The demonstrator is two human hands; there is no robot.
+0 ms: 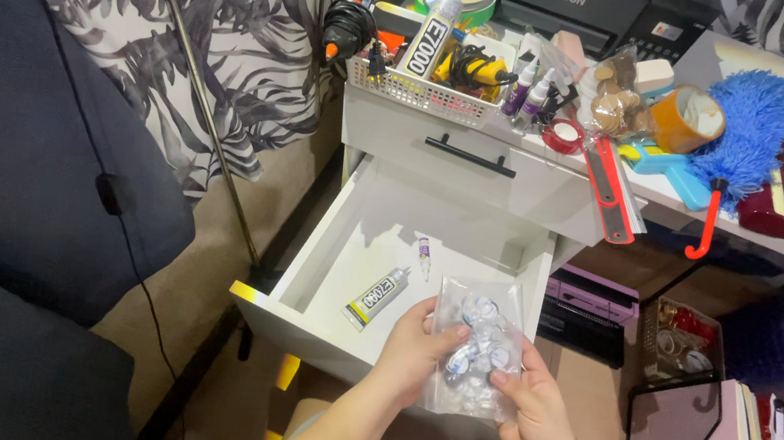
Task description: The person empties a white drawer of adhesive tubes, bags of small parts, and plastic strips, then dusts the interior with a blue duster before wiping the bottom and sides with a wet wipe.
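White open drawer (350,235) is sitting below a cluttered desk | left hand (415,349) and right hand (528,409) are both gripping a clear bag of small round pieces (479,348) over the drawer's front right corner | glue tube (375,298) is lying inside near the front edge | gripping both bag edges evenly seems wise, preventing spills.

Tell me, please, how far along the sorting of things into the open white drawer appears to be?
Early on, it seems. The open drawer already holds a glue tube and a small vial. The left hand and right hand hold a clear bag of small round pieces over it. The basket and desktop clutter remain.
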